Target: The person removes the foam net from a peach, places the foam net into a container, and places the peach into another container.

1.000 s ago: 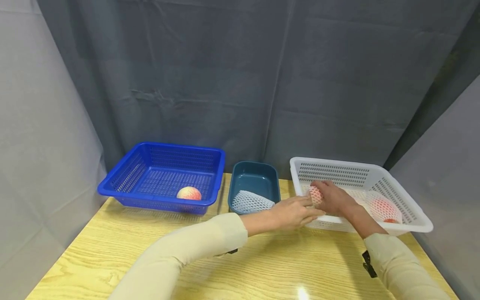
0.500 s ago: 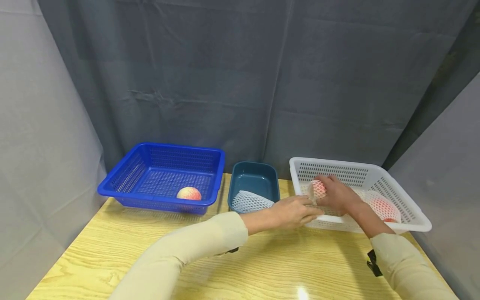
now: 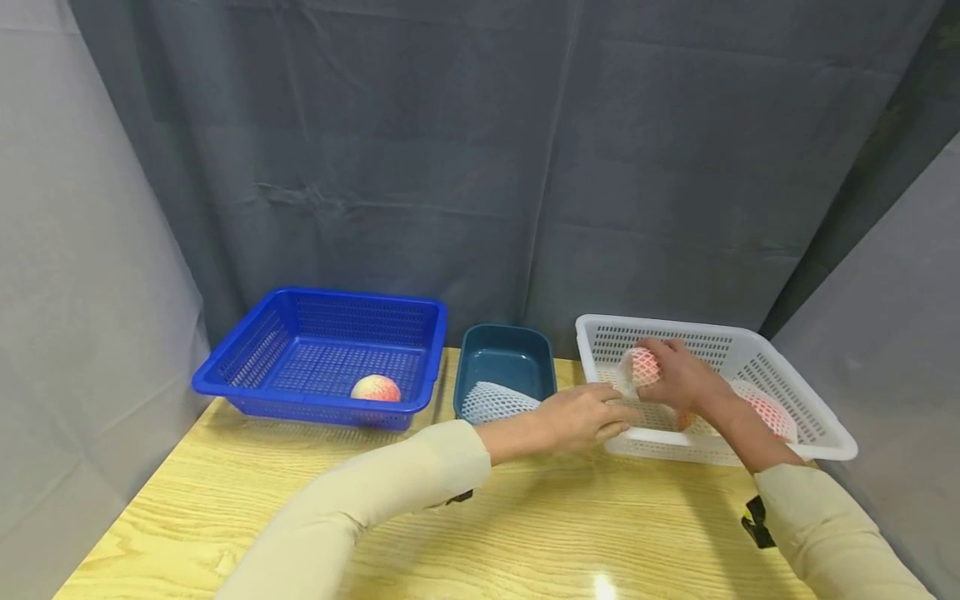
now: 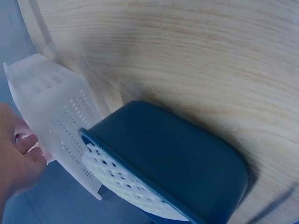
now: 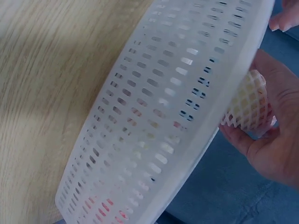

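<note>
My right hand (image 3: 684, 379) grips a peach (image 3: 642, 367) in a white foam net sleeve, held over the left part of the white basket (image 3: 813, 452). In the right wrist view my fingers and thumb curl round the netted peach (image 5: 247, 105), just past the rim. My left hand (image 3: 577, 417) hovers at that basket's front left corner, fingers relaxed and apart from the net. Another netted peach (image 3: 768, 414) lies at the right inside the basket. Partly hidden under my right hand is something orange-red (image 3: 684, 419).
A blue basket (image 3: 322, 397) with one bare peach (image 3: 377, 388) stands at the left. Between the baskets sits a small teal tray (image 3: 504, 332) holding a loose foam net (image 3: 495, 402). A grey curtain (image 3: 480, 167) hangs behind the wooden table (image 3: 525, 533).
My right hand has moved back and slightly right with the netted peach. My left hand, earlier touching the net, has drawn away slightly to the left.
</note>
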`<state>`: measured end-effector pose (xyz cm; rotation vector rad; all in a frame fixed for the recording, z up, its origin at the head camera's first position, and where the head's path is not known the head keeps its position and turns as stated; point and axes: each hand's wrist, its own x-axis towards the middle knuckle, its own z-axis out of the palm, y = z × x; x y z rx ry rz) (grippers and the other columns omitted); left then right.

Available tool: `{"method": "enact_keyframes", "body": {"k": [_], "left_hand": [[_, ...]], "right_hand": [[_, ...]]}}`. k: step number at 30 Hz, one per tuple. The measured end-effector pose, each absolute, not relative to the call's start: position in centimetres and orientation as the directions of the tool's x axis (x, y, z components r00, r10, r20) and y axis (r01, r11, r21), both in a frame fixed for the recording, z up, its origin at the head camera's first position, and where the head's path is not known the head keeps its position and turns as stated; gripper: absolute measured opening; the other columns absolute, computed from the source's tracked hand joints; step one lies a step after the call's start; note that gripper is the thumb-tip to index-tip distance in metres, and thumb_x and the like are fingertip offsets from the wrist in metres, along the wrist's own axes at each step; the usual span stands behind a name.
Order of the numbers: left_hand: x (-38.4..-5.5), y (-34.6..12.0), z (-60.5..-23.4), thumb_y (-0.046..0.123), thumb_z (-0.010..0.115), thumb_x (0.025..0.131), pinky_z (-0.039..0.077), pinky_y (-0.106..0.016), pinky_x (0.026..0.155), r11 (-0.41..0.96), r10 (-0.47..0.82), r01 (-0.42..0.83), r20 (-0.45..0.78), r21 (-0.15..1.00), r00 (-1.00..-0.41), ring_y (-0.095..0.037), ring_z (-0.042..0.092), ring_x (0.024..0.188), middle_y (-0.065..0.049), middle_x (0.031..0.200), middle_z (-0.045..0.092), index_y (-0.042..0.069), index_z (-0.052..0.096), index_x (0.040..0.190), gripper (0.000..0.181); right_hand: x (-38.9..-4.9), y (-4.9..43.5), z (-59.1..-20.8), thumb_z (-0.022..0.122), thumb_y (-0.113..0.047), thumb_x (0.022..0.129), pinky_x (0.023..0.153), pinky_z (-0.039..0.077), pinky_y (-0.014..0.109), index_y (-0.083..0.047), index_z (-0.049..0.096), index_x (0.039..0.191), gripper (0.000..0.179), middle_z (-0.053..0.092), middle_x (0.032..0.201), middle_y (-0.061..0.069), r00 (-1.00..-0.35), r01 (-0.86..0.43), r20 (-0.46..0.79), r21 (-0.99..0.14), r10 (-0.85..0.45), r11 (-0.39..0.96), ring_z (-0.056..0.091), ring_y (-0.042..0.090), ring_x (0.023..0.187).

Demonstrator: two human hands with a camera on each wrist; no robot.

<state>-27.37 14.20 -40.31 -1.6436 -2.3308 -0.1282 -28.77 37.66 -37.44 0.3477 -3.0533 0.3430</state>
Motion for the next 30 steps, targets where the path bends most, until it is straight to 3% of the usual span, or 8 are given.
{"method": "enact_keyframes", "body": {"k": [8,20,30], "left_hand": [[-28.2,12.7,-39.4,0.030,0.053,0.105,0.034,-0.026,0.111,0.353,0.882,0.929,0.370,-0.110,-0.291,-0.016,0.054,0.126,0.000,0.131,0.064,0.017,0.060,0.139,0.037],[-28.9,9.9,-39.5,0.031,0.062,0.101,0.038,-0.024,0.106,0.420,0.811,0.906,0.431,0.039,-0.395,-0.015,0.055,0.125,0.000,0.133,0.063,0.016,0.061,0.138,0.040],[-28.8,7.7,-39.7,0.031,0.064,0.100,0.042,-0.027,0.105,0.488,0.756,0.869,0.460,0.077,-0.465,-0.019,0.054,0.127,-0.006,0.139,0.058,0.011,0.058,0.140,0.046]], "right_hand": [[-28.4,36.8,-36.3,0.081,-0.032,0.080,0.079,0.048,0.065,-0.008,0.041,0.147,0.082,0.038,0.139,0.035,-0.973,-0.228,0.097,-0.224,-0.211,0.947,0.052,0.051,0.112],[-27.8,34.9,-35.5,0.081,-0.034,0.080,0.085,0.044,0.072,-0.013,0.043,0.147,0.080,0.039,0.142,0.031,-0.967,-0.248,0.120,-0.230,-0.226,0.941,0.049,0.051,0.119],[-27.2,33.2,-34.5,0.081,-0.029,0.081,0.080,0.049,0.066,-0.011,0.046,0.145,0.076,0.042,0.141,0.032,-0.939,-0.327,0.184,-0.226,-0.289,0.918,0.054,0.049,0.114]]}}
